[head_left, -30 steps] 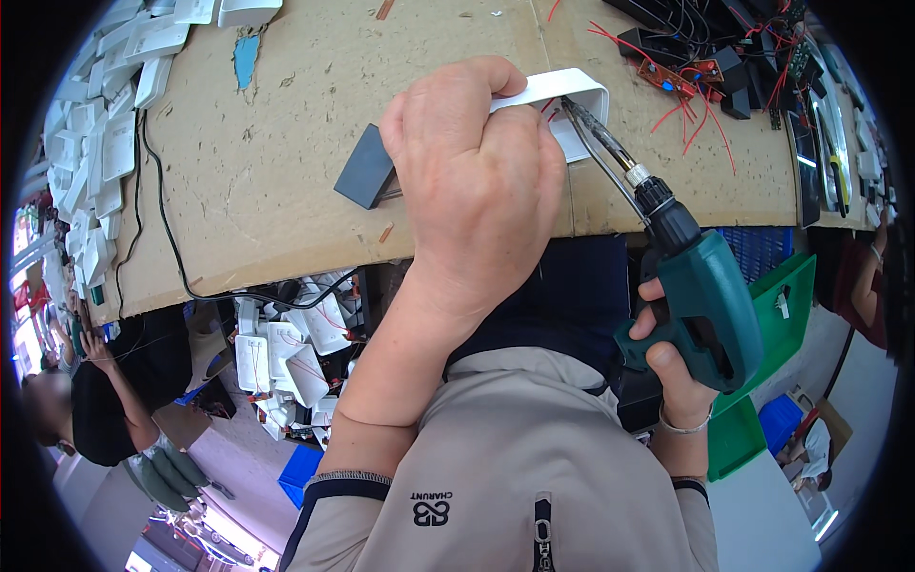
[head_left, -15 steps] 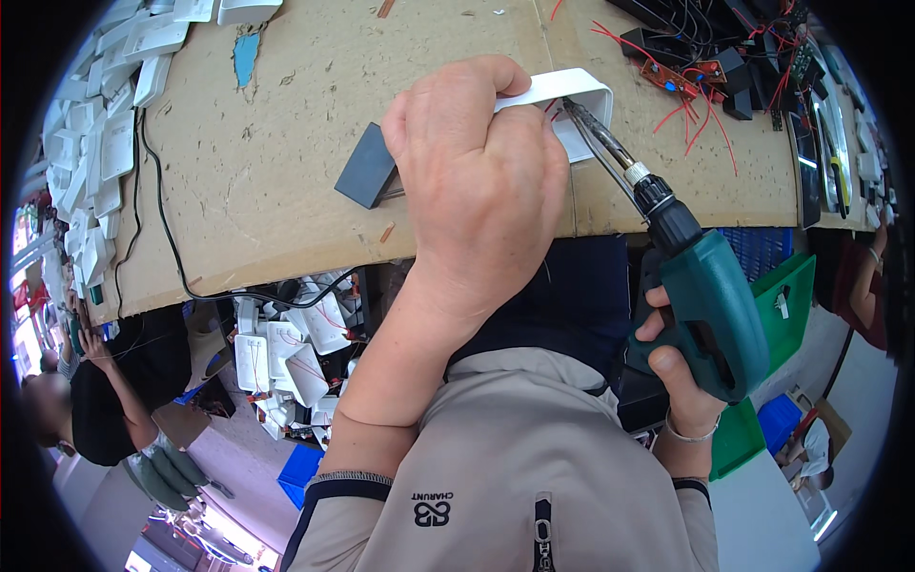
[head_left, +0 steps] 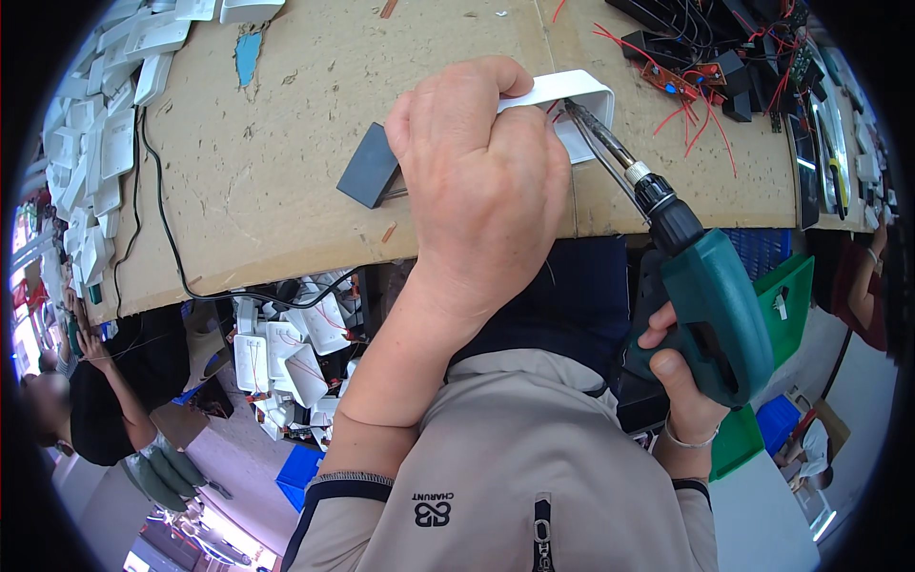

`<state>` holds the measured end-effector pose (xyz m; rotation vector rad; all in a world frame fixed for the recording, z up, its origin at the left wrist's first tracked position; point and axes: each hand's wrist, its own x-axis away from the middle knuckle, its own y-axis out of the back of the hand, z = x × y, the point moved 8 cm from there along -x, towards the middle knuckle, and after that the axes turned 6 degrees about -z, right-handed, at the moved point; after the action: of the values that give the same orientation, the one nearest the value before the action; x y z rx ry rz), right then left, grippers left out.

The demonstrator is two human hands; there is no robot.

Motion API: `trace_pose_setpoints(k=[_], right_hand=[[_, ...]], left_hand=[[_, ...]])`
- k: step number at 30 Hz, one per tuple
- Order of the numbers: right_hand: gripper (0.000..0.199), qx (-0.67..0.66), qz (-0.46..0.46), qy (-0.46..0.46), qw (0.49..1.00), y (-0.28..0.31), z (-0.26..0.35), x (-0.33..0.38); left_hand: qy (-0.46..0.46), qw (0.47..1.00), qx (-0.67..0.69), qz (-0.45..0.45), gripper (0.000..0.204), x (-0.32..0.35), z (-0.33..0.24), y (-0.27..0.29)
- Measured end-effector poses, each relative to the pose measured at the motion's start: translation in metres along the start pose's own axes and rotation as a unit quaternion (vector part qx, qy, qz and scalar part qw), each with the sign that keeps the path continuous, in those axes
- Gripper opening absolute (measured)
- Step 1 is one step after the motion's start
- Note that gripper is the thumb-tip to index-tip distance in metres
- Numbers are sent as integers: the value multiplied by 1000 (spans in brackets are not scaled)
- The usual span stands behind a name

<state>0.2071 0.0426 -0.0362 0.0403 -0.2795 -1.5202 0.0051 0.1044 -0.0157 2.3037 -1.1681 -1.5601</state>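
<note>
My left hand (head_left: 481, 172) is closed on a white plastic housing (head_left: 589, 93), a shallow open shell tilted on its side above the cardboard-covered table. Its fingertips are hidden behind the hand and the shell. In my right hand (head_left: 679, 374) is a green pistol-shaped soldering gun (head_left: 717, 303), the fingers wrapped round its handle. The gun's metal tip reaches into the housing's open side, near a short red wire (head_left: 554, 111); whether they touch I cannot tell. A dark grey rectangular block (head_left: 368, 170) lies left of my left hand, partly hidden by it.
Circuit boards with red wires (head_left: 681, 81) and black parts lie at the far right. White housings (head_left: 105, 153) are heaped along the left edge, beside a black cable (head_left: 172, 229). More wired white housings (head_left: 286, 357) sit below the table. Another person (head_left: 114, 381) is at the left.
Almost nothing differs. The soldering gun's body and my right hand have shifted very slightly, while its tip stays inside the housing.
</note>
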Motion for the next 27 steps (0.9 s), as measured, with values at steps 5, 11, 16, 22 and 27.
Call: trace_pose_setpoints(k=[5,11,16,22,27], right_hand=[[58,1,-55,14,998,-2,4,-1],[64,7,-47,-42,998,-2,0,1],[65,7,-51,-36,998,-1,0,3],[65,2,-49,-39,998,-2,-2,2],[50,-25,9,-7,1000,-6,3,-1]], left_hand=[[4,1000,1,0,9,0,0,1],[5,1000,-5,1,8,0,0,0],[7,1000,-3,1,8,0,0,0],[5,1000,0,-4,8,0,1,0],[8,1000,0,0,8,0,1,1]])
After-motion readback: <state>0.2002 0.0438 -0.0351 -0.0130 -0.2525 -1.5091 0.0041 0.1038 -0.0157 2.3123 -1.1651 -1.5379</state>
